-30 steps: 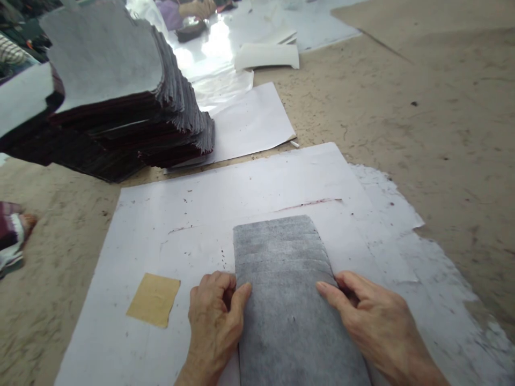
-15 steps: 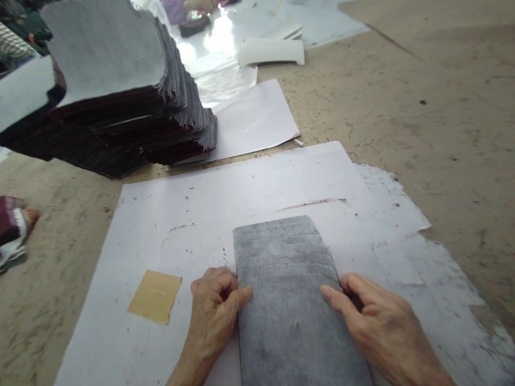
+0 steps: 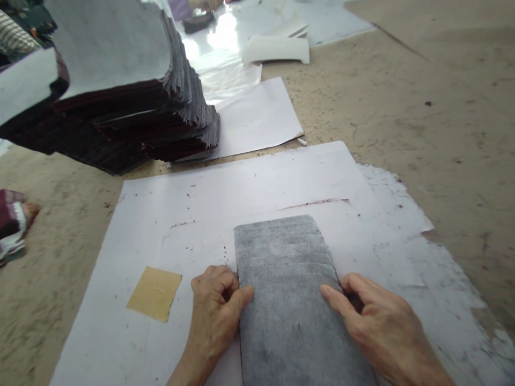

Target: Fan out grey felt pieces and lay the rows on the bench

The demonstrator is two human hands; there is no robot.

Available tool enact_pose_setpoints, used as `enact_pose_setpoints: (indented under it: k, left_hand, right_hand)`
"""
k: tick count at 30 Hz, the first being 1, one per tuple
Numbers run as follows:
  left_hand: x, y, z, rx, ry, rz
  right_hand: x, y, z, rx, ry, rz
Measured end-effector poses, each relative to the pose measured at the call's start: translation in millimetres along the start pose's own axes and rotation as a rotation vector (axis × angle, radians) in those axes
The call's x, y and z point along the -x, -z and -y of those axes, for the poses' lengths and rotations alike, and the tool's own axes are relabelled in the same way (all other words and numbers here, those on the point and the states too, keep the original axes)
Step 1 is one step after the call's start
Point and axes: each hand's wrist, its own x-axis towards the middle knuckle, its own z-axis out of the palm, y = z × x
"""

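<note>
A grey, fabric-like panel (image 3: 289, 300) with rounded far corners lies flat on a white paper sheet (image 3: 193, 203) in front of me. My left hand (image 3: 217, 305) is closed on the panel's left edge, thumb on top and fingers curled at the side. Opposite it, my right hand (image 3: 374, 316) pinches the right edge in the same way. Faint creases run across the panel's far part. Its near end is cut off by the frame. A small tan square of paper (image 3: 155, 295) lies left of my left hand.
A tall, leaning stack of grey-topped dark panels (image 3: 116, 48) stands at the back left. Behind the sheet lies another white paper (image 3: 257, 118), and a curved white piece (image 3: 277, 51) beyond it. A maroon item (image 3: 10, 214) is at the left. Part of another person's hand (image 3: 205, 4) shows at the top.
The view has shifted very slightly. Both hands keep their hold on the panel's edges, and the panel has hardly moved.
</note>
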Motion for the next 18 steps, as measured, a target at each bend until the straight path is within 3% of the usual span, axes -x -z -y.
enact_pose_setpoints:
  k: [9,18]
  left_hand:
    - [4,-4.9,1,-0.161,0.008,-0.08]
    - [3,0.1,23,-0.201,-0.05,0.038]
  right_hand:
    - [7,-3,10,0.096,-0.209,-0.07]
    - [12,-3,9,0.042,-0.085,-0.148]
